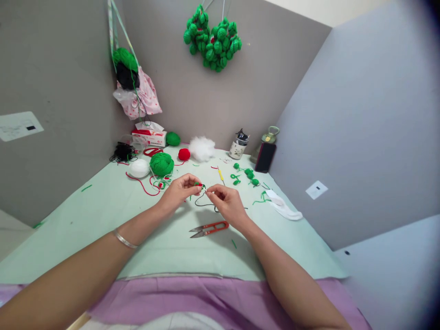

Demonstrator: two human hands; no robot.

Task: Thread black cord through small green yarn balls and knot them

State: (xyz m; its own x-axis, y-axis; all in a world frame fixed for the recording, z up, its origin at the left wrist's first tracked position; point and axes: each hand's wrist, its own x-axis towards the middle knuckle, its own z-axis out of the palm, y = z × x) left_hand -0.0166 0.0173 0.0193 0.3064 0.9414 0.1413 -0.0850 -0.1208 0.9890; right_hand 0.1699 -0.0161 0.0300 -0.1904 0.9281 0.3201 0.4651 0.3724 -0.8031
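Pinched in the fingers of my left hand is a small green and red crocheted piece, mostly covered by the fingertips. My right hand is closed just beside it, thumb and forefinger pressed together at a thin pale bit between the two hands; whether that is a needle or a strand I cannot tell. Black yarn loops down from the piece and lies on the table under my hands. Orange-handled thread snips lie below, blades pointing left.
Behind my hands are a green yarn ball, a white ball, a red ball and stuffing. A yellow-handled hook, small green pieces and a phone sit toward the right. Green crocheted clusters hang above.
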